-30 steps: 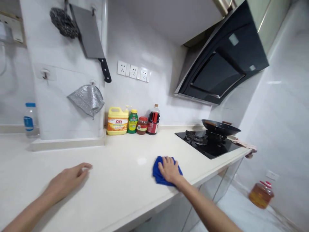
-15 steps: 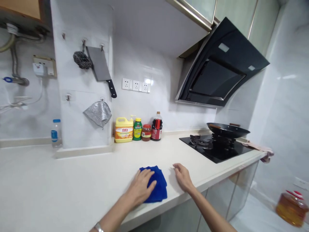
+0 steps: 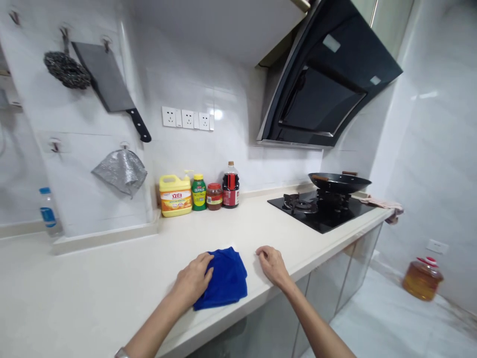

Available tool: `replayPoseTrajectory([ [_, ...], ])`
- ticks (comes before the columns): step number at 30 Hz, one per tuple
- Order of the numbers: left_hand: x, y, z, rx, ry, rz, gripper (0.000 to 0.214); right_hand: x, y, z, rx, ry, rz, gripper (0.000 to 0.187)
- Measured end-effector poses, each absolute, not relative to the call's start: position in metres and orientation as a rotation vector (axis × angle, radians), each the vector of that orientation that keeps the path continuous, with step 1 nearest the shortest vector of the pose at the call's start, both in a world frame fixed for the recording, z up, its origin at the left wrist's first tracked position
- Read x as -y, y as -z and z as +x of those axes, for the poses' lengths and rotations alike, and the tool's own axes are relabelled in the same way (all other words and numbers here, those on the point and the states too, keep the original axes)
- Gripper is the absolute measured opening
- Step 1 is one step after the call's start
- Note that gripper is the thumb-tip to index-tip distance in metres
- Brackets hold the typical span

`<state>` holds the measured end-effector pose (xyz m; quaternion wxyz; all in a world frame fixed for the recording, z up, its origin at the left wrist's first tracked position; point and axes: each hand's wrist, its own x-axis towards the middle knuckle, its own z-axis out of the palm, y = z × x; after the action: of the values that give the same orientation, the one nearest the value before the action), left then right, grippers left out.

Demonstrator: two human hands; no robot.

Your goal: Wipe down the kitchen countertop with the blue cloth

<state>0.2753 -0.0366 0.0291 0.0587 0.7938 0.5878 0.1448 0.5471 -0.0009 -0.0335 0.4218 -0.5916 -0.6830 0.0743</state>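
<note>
Head cam: left hand (image 3: 192, 279) rests on the left edge of a rumpled, squarish blue cloth (image 3: 227, 278) on the smooth pale surface (image 3: 122, 283); fingers loosely bent, can't tell if that grip's pinching; right hand (image 3: 274, 266) is half-curled, partly open, just beside the cloth.

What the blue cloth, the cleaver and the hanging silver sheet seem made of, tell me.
Blue cloth: matte textile, shown by soft folds; fibre unclear.
Cleaver: probably steel, from its flat, grey, satiny face; its smooth black handle may be plastic.
Silver sheet: perhaps foil-faced, going by its crinkled sheen.
</note>
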Motion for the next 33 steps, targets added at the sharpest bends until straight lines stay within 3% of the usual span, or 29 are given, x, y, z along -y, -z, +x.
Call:
replayPoseTrajectory([
  [5,0.041,-0.040,0.280,-1.841,-0.411,2.509,0.029,0.002,0.037,0.545,1.674,-0.158,-1.458,0.032],
  [13,0.025,-0.061,0.273,-1.690,-0.585,2.446,0.018,0.003,0.037,0.543,1.671,-0.127,-1.462,0.031],
  [19,0.013,-0.062,0.265,-1.590,-0.673,2.394,0.032,0.000,0.039,0.545,1.662,-0.150,-1.445,0.031],
  [27,0.008,-0.060,0.278,-1.372,-0.407,2.658,0.044,-0.002,0.039,0.546,1.640,-0.166,-1.445,0.032],
  [30,0.006,-0.067,0.286,-1.337,-0.247,2.843,0.036,-0.001,0.037,0.546,1.629,-0.170,-1.448,0.032],
  [33,0.009,-0.075,0.279,-1.229,-0.329,2.828,0.028,0.001,0.035,0.547,1.630,-0.176,-1.441,0.033],
])
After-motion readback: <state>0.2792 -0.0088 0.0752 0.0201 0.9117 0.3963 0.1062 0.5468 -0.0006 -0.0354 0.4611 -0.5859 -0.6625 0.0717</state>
